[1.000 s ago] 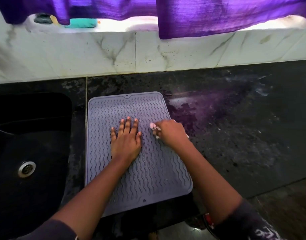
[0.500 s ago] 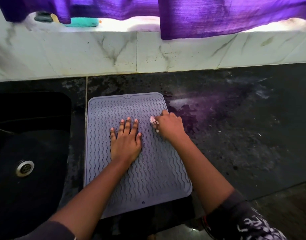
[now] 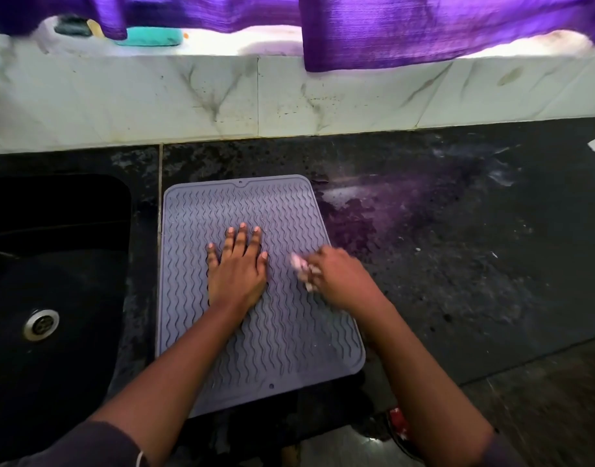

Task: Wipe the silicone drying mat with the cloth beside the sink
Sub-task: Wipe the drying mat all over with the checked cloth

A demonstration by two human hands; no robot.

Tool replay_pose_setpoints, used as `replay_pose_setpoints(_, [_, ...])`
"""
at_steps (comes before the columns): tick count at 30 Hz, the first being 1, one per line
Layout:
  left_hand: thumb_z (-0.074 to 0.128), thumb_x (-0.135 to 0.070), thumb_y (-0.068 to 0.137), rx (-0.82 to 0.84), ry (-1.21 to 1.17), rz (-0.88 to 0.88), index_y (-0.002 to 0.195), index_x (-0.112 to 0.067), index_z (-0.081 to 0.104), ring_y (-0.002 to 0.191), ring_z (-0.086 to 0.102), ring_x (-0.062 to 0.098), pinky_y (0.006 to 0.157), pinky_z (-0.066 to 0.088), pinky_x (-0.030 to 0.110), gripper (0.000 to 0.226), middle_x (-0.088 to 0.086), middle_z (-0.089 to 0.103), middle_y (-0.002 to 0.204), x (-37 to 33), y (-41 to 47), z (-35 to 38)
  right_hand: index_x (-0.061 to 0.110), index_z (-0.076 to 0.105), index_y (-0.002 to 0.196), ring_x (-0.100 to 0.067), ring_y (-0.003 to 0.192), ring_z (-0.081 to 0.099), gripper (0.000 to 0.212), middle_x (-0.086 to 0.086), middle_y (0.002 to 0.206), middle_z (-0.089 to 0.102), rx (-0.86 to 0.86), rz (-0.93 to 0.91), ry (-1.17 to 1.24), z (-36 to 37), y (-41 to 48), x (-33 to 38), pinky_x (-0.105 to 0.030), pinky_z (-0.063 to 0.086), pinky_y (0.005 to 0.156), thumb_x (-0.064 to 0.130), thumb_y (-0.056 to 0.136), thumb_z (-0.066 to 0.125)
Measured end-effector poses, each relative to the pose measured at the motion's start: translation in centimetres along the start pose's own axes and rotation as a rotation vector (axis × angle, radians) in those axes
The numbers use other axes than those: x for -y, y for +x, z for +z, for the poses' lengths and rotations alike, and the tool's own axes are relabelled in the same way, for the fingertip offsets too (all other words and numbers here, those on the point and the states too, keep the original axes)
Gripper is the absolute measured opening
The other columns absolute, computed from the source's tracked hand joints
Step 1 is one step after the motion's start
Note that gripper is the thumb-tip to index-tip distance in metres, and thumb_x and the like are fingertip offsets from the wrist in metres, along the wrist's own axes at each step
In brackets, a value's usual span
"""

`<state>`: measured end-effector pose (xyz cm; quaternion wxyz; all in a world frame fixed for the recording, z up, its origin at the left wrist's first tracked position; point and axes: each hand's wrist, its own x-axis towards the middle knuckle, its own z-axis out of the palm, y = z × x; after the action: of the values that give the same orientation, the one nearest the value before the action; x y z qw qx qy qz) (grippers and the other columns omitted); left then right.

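Observation:
A grey silicone drying mat (image 3: 222, 210) with wavy ridges lies on the black counter just right of the sink. My left hand (image 3: 237, 267) rests flat on the middle of the mat, fingers spread, holding nothing. My right hand (image 3: 339, 278) is closed on a small pale pink cloth (image 3: 301, 264) and presses it against the mat near its right edge. Only a bunched corner of the cloth shows beyond my fingers; the hand is slightly blurred.
A black sink (image 3: 53, 264) with a metal drain (image 3: 40, 324) lies left of the mat. The dark counter (image 3: 457, 247) stretches right, with wet smears. A marble-tiled wall (image 3: 289, 96) runs behind, with purple curtains (image 3: 424, 25) and a teal item (image 3: 151, 37) on the sill.
My right hand with the cloth slid up the mat's right side, then back down toward me. My left hand stayed flat in place.

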<state>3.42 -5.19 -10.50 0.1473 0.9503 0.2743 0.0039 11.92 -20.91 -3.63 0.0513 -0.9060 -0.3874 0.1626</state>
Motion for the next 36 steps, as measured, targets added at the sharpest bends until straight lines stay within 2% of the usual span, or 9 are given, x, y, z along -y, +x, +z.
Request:
replay_pose_setpoints(5, [0.016,-0.042,0.100,-0.005,-0.001,-0.001,0.151,-0.027,0.004,0.147,-0.005,0.019,0.116,-0.005,0.049,0.055,-0.001,0.002,0.160,0.0,-0.2,-0.1,0.039,0.031,0.141,-0.023,0.142,0.016,0.055,0.003,0.154,0.026,-0.044,-0.032,-0.046,2.1,4.6,-0.2,-0.056,0.013,0.110,0.057,0.090,0.040])
replay_pose_setpoints(7, [0.016,-0.041,0.100,-0.007,0.000,-0.006,0.151,-0.027,0.004,0.147,-0.004,0.019,0.116,-0.005,0.049,0.054,-0.001,0.002,0.160,-0.1,-0.1,-0.1,0.038,0.029,0.143,-0.021,0.144,0.011,0.057,0.005,0.156,0.022,-0.046,-0.045,-0.019,3.2,4.6,-0.5,-0.056,0.013,0.110,0.058,0.090,0.038])
replay_pose_setpoints(11, [0.017,-0.041,0.100,-0.024,0.009,-0.001,0.151,-0.026,0.005,0.147,-0.003,0.019,0.116,-0.004,0.049,0.055,-0.001,0.003,0.160,-0.2,-0.3,-0.2,0.032,0.031,0.143,-0.019,0.142,0.019,0.052,0.004,0.154,0.027,-0.097,-0.097,-0.055,3.8,0.8,-0.4,-0.046,0.023,0.108,0.047,0.095,0.039])
replay_pose_setpoints(15, [0.018,-0.040,0.100,-0.030,0.010,-0.001,0.151,-0.025,0.007,0.148,-0.001,0.020,0.116,-0.004,0.050,0.055,0.000,0.005,0.160,-0.1,-0.3,-0.2,0.031,0.029,0.144,-0.016,0.142,0.020,0.053,0.005,0.155,0.024,0.029,-0.182,-0.084,3.9,-4.5,-0.6,-0.043,0.023,0.109,0.039,0.094,0.044])
replay_pose_setpoints(19, [0.017,-0.041,0.100,-0.021,0.015,-0.003,0.151,-0.025,0.005,0.147,-0.002,0.019,0.116,-0.005,0.049,0.055,0.000,0.003,0.160,-0.1,-0.2,-0.1,0.028,0.045,0.136,-0.015,0.108,0.056,0.044,-0.002,0.132,0.057,-0.019,-0.125,0.235,1.1,-3.6,-1.0,-0.032,0.046,0.093,0.032,0.093,0.053])
replay_pose_setpoints(21, [0.017,-0.041,0.099,-0.026,0.016,-0.009,0.151,-0.026,0.006,0.147,-0.002,0.019,0.116,-0.004,0.049,0.055,0.000,0.004,0.160,-0.1,-0.1,0.0,0.028,0.046,0.136,-0.019,0.115,0.053,0.047,-0.003,0.136,0.052,-0.169,-0.049,0.287,1.1,-1.4,-0.7,-0.036,0.044,0.097,0.036,0.091,0.055])
replay_pose_setpoints(24, [0.018,-0.041,0.099,-0.030,0.029,-0.013,0.151,-0.026,0.006,0.148,-0.001,0.020,0.116,-0.003,0.050,0.055,0.000,0.005,0.160,-0.2,-0.1,0.0,0.028,0.047,0.135,-0.025,0.122,0.044,0.048,-0.004,0.136,0.045,-0.205,-0.047,0.059,3.3,0.3,0.2,-0.040,0.034,0.100,0.039,0.089,0.056])
replay_pose_setpoints(32, [0.018,-0.041,0.099,-0.037,0.039,-0.018,0.151,-0.026,0.007,0.148,0.000,0.019,0.116,-0.003,0.050,0.055,0.000,0.006,0.160,-0.1,-0.1,0.2,0.025,0.065,0.110,-0.023,0.090,0.063,0.044,0.001,0.097,0.063,-0.196,-0.158,-0.062,6.3,-8.7,-0.3,-0.037,0.050,0.072,0.042,0.070,0.072])
replay_pose_setpoints(36, [0.017,-0.041,0.099,-0.028,0.039,-0.017,0.151,-0.027,0.006,0.148,-0.001,0.019,0.116,-0.003,0.049,0.055,-0.001,0.005,0.160,-0.1,0.0,0.2,0.026,0.051,0.132,-0.023,0.103,0.054,0.044,-0.002,0.113,0.057,-0.241,-0.089,0.137,3.7,-6.2,0.0,-0.036,0.042,0.085,0.032,0.089,0.057])
